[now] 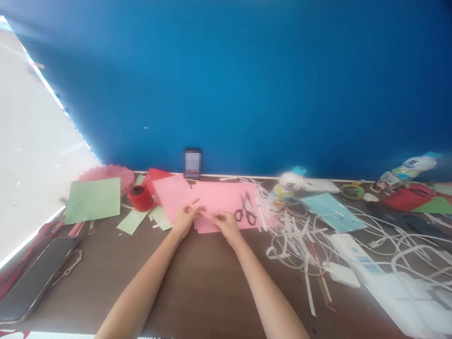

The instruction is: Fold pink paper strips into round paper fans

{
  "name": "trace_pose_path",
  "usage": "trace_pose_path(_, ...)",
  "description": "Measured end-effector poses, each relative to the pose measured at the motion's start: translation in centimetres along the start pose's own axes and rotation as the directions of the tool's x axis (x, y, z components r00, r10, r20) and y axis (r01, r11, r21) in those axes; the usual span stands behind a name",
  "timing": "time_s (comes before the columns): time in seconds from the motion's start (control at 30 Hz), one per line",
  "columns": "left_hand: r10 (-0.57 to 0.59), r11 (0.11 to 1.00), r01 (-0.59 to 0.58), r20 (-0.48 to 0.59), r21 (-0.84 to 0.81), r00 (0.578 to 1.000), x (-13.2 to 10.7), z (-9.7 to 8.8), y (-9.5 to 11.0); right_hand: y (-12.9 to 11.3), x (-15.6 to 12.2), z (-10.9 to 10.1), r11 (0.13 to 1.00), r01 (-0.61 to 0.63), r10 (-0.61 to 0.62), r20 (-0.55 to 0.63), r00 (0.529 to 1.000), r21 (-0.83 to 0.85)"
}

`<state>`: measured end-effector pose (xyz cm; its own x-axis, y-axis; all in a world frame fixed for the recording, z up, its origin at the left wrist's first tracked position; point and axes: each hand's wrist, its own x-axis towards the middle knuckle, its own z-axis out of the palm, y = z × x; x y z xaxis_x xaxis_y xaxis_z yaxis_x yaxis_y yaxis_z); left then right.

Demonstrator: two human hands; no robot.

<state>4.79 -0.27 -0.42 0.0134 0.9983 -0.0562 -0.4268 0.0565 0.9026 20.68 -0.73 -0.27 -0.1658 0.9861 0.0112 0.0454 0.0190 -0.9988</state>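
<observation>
Above the near edge of a pink paper sheet [226,195], my left hand [187,219] and my right hand [226,223] meet almost fingertip to fingertip. Both have their fingers pinched. Something thin and pale seems to run between them, but it blends with the pink behind and I cannot make it out. Scissors with dark handles [245,214] lie on the pink paper, just right of my right hand. Another pink sheet [173,193] slants behind my left hand. Left of it are a red tape roll [140,197] and green paper pieces [131,221].
A phone [192,163] leans on the blue wall [226,84]; a larger phone [35,278] lies left. To the right are paper strips [293,230], tangled white cables, a power strip [367,278], a white bottle [287,186] and a light-blue packet [334,212]. A green sheet [93,200] stands left.
</observation>
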Motion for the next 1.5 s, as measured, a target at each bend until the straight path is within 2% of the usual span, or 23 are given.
trace_pose_path(0.17,-0.022,0.998,0.023,0.016,-0.058,1.000,0.0,-0.1,0.2,-0.2,-0.2,0.2,0.997,-0.042,0.043,-0.010,0.999,0.069)
trace_pose_path(0.37,-0.088,0.987,0.085,-0.010,-0.133,0.996,0.5,-0.8,0.1,-0.4,-0.5,0.5,0.999,0.054,-0.054,0.065,0.996,0.000)
trace_pose_path(0.53,-0.040,0.992,0.050,0.095,-0.113,0.995,0.2,-0.4,0.2,-0.2,-0.5,0.7,0.998,0.066,-0.065,-0.034,0.997,0.018)
trace_pose_path(0.63,-0.011,0.999,0.017,0.116,-0.050,0.993,0.1,-0.1,0.0,-0.2,-0.5,0.9,0.995,0.096,-0.095,-0.061,0.994,0.005)
trace_pose_path(0.73,0.024,0.998,-0.020,0.065,-0.056,0.998,0.1,-0.2,0.0,-0.2,-0.5,0.9,0.995,0.098,-0.098,-0.020,0.995,-0.025)
trace_pose_path(0.87,0.034,0.993,-0.035,-0.014,-0.109,0.999,0.3,-0.5,0.1,-0.2,-0.4,0.4,1.000,0.008,-0.008,0.044,0.999,0.003)
trace_pose_path(0.97,0.017,0.989,-0.018,-0.011,-0.147,1.000,0.4,-0.6,0.1,-0.1,-0.3,0.3,1.000,-0.005,0.006,-0.005,1.000,0.031)
trace_pose_path(1.13,-0.028,0.982,0.016,-0.061,-0.189,0.998,0.7,-1.0,0.1,0.2,-0.2,0.6,0.997,0.080,-0.081,-0.065,0.995,-0.019)
trace_pose_path(1.33,0.002,0.979,-0.025,-0.110,-0.203,0.994,1.2,-1.9,0.2,0.6,0.1,-0.3,0.998,0.035,-0.033,-0.039,0.999,0.051)
trace_pose_path(1.5,-0.007,0.975,-0.024,-0.138,-0.220,0.990,1.6,-2.3,-0.1,0.4,0.1,-0.4,0.997,0.055,-0.049,-0.108,0.993,0.054)
